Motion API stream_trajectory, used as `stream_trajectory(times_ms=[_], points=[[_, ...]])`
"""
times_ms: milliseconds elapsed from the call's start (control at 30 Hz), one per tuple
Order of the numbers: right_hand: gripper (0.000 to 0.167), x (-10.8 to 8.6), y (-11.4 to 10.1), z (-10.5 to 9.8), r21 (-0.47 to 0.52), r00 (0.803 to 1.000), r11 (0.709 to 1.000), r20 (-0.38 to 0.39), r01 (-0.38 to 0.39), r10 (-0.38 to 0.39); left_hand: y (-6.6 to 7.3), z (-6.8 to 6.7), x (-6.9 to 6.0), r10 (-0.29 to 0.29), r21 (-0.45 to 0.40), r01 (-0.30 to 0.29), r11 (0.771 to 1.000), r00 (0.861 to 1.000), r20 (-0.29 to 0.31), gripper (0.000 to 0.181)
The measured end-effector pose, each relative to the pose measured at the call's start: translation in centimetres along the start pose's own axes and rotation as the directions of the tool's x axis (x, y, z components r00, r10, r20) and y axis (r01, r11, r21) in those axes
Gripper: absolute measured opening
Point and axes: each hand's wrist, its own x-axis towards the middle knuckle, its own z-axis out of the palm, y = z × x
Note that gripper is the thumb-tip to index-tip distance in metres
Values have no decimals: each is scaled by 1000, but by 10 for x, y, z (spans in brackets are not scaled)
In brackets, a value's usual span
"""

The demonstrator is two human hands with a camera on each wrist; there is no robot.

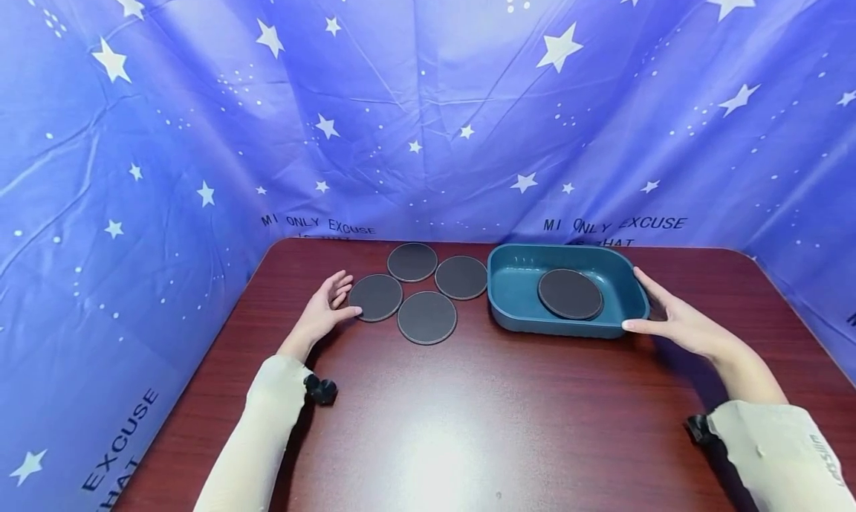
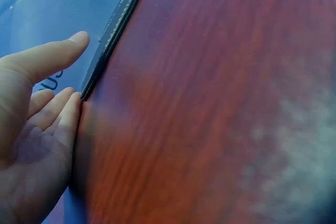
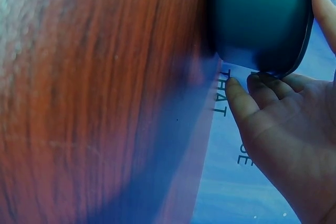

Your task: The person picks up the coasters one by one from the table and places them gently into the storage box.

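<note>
1. Touching the leftmost flat, round, black leather-like disc (image 1: 376, 299) at its rim, the left hand (image 1: 321, 308) has its fingers loosely extended, thumb apart. The disc lies on the glossy, reddish wood-grained surface (image 1: 535, 423), left of the teal rounded-rectangular tub (image 1: 535, 324), whose right end the right hand (image 1: 682, 322) grips.
2. Sliding a fingertip beneath the thin rim should help more than pressing down; steadying the tub seems wise.
3. Three matching stitched-edged discs (image 1: 427, 318) lie alongside; another disc (image 1: 570, 294) rests inside the smooth tub.
</note>
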Motion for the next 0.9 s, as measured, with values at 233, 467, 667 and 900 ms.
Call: stream_trajectory(times_ms=[233, 467, 667, 900], points=[[105, 1, 0, -2, -13, 1000, 1000, 7, -24, 24, 5, 9, -1, 42, 249, -39, 968, 999, -7, 92], [105, 0, -2, 0, -25, 999, 999, 6, -36, 36, 12, 12, -4, -12, 403, 15, 915, 1000, -11, 86], [105, 1, -4, 0, -31, 999, 999, 9, -40, 40, 11, 13, -7, 32, 403, -31, 915, 999, 5, 74], [105, -1, -4, 0, -17, 999, 999, 3, -38, 38, 9, 14, -7, 109, 384, -122, 915, 993, 55, 71]])
